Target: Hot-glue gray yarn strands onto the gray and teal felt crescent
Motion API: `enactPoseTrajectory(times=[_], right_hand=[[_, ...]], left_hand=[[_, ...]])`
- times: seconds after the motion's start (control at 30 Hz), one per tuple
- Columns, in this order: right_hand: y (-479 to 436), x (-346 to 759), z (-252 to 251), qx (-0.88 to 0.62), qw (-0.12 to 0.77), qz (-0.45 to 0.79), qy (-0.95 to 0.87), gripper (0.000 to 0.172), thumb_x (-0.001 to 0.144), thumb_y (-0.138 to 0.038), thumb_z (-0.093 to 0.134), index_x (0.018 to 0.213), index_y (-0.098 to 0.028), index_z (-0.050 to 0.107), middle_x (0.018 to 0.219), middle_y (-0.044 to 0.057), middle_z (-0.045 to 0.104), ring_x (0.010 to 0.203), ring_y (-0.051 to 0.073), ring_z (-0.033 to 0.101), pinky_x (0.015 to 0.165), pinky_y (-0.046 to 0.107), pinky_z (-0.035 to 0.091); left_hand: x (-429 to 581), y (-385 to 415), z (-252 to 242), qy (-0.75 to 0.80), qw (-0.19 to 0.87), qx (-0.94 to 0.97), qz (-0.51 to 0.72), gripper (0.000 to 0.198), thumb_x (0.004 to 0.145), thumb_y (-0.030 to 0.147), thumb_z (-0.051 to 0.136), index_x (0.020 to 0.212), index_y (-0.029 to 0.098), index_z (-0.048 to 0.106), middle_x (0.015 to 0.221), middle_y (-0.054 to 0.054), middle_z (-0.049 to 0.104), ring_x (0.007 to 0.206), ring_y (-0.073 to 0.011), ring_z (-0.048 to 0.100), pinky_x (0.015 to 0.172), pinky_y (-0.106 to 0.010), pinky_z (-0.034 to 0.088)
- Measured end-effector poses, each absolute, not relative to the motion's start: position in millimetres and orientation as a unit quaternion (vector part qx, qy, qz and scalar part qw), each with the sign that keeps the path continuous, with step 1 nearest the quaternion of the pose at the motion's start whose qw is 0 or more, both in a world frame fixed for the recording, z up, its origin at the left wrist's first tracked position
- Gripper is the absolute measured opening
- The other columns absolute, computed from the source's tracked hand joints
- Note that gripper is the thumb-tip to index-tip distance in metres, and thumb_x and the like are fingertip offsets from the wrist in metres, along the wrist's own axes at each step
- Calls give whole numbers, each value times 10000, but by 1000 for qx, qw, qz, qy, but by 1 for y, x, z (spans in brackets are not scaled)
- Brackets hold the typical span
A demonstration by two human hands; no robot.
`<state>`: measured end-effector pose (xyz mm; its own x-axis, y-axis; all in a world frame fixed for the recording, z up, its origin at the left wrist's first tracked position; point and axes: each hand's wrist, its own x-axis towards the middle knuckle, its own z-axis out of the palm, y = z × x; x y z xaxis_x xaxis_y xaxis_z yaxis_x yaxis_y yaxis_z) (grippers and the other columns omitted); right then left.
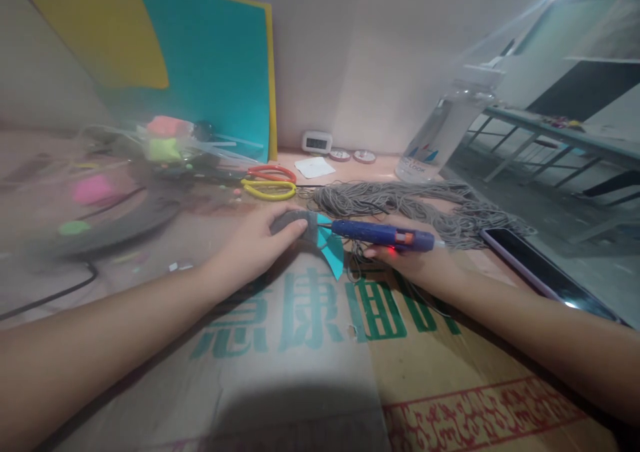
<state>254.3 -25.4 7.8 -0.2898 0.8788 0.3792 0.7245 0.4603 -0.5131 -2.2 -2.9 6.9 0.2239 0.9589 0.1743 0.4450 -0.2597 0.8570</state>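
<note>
A blurred pink lump [93,190] sits at the left of the frame; a blue sheet [215,65] stands upright at upper left. At centre, below the scissors [270,184], the left hand [265,233] pinches a grey piece [309,224] with a blue piece [331,253] at its right. A glue gun [383,233], gripped by the right hand [425,255], points its nozzle there; whether it touches, I cannot tell. Grey string [400,199] lies on the worktop [375,172] right of centre, a bottle [425,139] stands upper right, and a phone [545,265] lies far right.
</note>
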Motion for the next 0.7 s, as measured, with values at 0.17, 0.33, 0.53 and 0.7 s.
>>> enactPoseTrajectory(times=[0.17,0.33,0.53,0.7], right_hand=[[-24,255,8,-511,306,93,-798,192,769,-330,724,950,-265,715,760,-13,705,665,170,638,634,279,474],[-25,256,7,-516,313,104,-790,180,767,-332,726,926,-250,706,808,-9,715,710,174,647,650,281,473],[-24,257,8,-509,319,105,-793,140,774,-344,717,863,-239,694,788,0,709,703,177,640,647,287,466],[-23,258,7,-516,318,98,-790,147,769,-352,719,860,-241,687,768,-2,696,697,183,633,641,294,467]], left_hand=[[-3,-3,7,496,329,724,350,323,841,436,541,1022,215,691,577,15,599,627,-190,596,600,-260,465],[-3,-2,6,492,329,729,344,333,854,442,537,1053,222,689,578,19,601,614,-186,589,599,-258,458],[-2,-3,9,486,337,733,336,326,855,433,537,1047,218,690,595,11,620,601,-187,585,566,-254,444],[-2,-3,9,485,340,732,337,324,847,442,532,1020,217,688,595,4,618,644,-205,609,578,-265,461]])
